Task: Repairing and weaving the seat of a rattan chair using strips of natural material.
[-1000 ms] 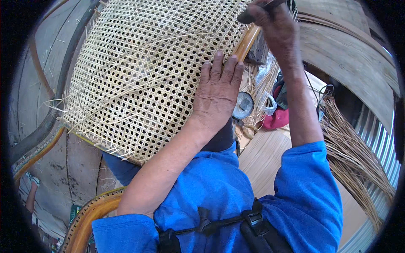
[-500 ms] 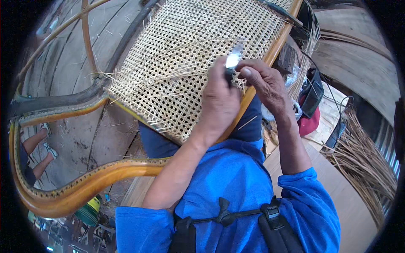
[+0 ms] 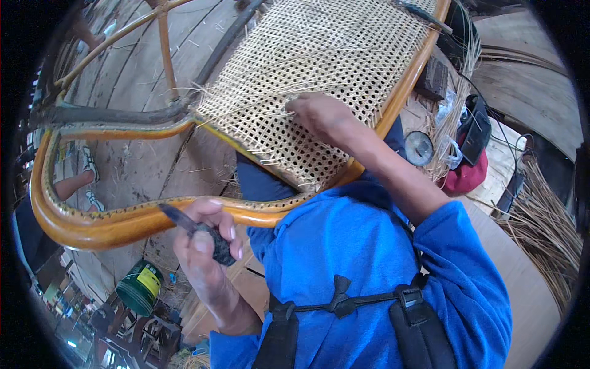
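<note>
My left hand (image 3: 206,243) is closed around a short knife (image 3: 215,243) with a dark, wrapped-looking handle. Its dull blade points up and left, over the curved, varnished wooden frame (image 3: 123,230). In front of me a woven cane panel (image 3: 295,144) with open holes stretches across a wooden frame. My right hand (image 3: 322,117) rests low over the middle of this panel, fingers bent and fingertips together at the weave. Whatever those fingertips hold is too small to make out. Loose cane strands (image 3: 246,107) lie on the weave close to them.
A green bucket (image 3: 140,288) with a yellow label stands at lower left. Bundles of cane strips (image 3: 541,227) lie at right, near a red item (image 3: 467,175), a black bag (image 3: 476,129) and a round tin (image 3: 419,147). Another person's leg (image 3: 77,184) shows at far left.
My left hand has drawn the knife from the panel's right side down to the lower left. My right hand has moved left from the frame rail onto the weave. The whole view has shifted.
</note>
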Action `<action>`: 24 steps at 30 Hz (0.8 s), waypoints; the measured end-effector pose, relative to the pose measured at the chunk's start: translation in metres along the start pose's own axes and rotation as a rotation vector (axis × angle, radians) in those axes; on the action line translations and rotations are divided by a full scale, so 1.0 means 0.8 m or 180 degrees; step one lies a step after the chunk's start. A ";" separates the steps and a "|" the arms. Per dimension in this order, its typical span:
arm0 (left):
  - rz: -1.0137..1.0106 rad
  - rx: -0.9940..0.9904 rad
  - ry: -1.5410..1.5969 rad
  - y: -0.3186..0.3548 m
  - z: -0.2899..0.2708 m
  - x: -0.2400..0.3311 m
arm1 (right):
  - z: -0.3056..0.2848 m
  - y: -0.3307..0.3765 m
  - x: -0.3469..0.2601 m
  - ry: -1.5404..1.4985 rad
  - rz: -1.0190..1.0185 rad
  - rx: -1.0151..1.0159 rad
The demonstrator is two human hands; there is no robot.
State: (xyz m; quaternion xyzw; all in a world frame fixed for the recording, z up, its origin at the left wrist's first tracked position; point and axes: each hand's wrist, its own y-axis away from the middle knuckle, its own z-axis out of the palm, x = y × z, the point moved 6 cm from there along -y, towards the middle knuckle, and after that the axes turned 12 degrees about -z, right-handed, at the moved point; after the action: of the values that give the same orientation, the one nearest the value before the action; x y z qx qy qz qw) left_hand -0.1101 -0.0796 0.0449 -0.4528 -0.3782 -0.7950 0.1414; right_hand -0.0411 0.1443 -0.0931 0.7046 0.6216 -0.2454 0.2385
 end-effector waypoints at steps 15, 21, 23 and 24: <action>-0.0125 0.1076 0.1251 -0.031 -0.134 -0.108 | -0.013 -0.030 0.017 -0.2797 0.0435 0.0958; -0.0048 0.0702 0.0901 -0.024 -0.070 -0.126 | -0.062 -0.004 0.013 -0.2906 0.0735 0.1471; -0.0868 -0.0069 0.0687 -0.040 -0.047 -0.145 | -0.083 0.016 0.010 -0.2915 0.0850 0.1421; -0.1256 -0.0157 0.0563 -0.054 -0.037 -0.130 | -0.091 0.023 0.008 -0.1992 0.1021 0.1005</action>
State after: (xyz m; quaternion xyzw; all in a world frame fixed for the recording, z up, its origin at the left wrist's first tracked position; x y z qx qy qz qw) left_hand -0.0955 -0.0839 -0.0709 -0.3018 -0.4261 -0.8528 0.0045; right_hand -0.0188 0.1940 -0.0413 0.7120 0.3552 -0.5009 0.3406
